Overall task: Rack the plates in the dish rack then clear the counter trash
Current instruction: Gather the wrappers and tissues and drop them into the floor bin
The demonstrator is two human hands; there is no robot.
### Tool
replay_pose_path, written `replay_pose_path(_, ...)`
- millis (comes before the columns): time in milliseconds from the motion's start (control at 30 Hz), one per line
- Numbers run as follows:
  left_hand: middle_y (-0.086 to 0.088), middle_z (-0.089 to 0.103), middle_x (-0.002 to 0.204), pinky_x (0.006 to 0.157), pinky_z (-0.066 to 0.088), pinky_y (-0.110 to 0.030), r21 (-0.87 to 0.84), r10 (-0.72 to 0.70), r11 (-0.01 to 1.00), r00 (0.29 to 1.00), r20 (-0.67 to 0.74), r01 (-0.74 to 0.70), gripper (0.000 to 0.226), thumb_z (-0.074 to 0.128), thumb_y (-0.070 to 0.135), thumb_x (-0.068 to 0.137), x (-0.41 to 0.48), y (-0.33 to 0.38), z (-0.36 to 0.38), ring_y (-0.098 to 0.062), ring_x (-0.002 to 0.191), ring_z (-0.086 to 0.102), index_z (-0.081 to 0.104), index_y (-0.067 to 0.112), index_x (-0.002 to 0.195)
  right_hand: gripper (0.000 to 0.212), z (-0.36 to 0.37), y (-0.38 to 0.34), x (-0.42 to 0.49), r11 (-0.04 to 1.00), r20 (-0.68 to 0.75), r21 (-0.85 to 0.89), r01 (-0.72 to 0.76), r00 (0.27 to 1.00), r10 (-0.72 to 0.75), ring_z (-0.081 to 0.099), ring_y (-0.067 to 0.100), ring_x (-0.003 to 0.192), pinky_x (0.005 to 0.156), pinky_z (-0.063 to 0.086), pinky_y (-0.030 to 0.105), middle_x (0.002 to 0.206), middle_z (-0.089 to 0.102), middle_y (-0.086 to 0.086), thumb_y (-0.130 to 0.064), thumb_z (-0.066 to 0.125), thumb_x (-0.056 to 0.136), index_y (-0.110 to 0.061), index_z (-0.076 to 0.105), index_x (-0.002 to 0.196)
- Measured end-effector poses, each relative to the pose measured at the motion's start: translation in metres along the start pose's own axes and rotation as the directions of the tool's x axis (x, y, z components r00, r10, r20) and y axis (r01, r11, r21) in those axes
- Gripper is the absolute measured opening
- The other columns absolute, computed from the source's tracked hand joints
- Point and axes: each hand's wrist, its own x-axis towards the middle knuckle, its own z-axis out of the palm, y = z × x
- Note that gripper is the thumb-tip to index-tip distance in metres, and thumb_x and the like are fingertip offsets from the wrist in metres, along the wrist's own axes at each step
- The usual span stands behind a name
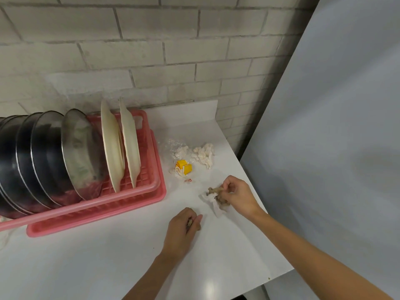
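A pink dish rack (129, 198) on the white counter (108, 256) holds several steel plates (43, 152) leaning in a row and two cream plates (112, 146) standing upright at its right end. My right hand (237, 194) is shut on a brownish scrap with a crumpled white tissue (213, 202) hanging under it. My left hand (184, 228) rests on the counter, closed on a small brown scrap (190, 223). Further back lie a white tissue wad (204, 154), a yellow wrapper (184, 167) and clear plastic (176, 148).
A grey brick wall (151, 50) backs the counter. A tall pale panel (335, 126) stands close along the counter's right edge. A tiny red scrap (188, 180) lies near the yellow wrapper. The counter's front corner is at the lower right.
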Motion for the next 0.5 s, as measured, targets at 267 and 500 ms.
replay_pose_path(267,0.004,0.056,0.060,0.063,0.050,-0.038,-0.042,-0.045,0.998,0.999,0.027,0.046,0.022,0.061,0.022,0.095,0.001,0.004,-0.002,-0.019,0.059,0.060,0.049,0.023,0.076,0.029,0.001,0.013,-0.024,0.993,0.069,0.095,-0.072,0.995,0.066,0.055,0.016,0.072,0.064,0.049,0.033,0.080,0.062,0.008,0.008,0.065,0.076,-0.016,0.062,0.091)
replay_pose_path(500,-0.002,0.057,0.065,0.064,0.050,-0.040,-0.051,-0.006,0.999,0.999,0.038,0.008,0.015,0.056,0.015,0.096,0.000,0.004,-0.002,-0.020,0.060,0.055,0.054,0.029,0.090,0.050,0.016,0.032,-0.037,0.940,0.104,-0.282,0.190,0.981,-0.166,0.040,0.007,0.124,0.098,0.040,0.021,0.134,0.037,-0.008,-0.022,0.067,0.083,-0.024,0.051,0.130)
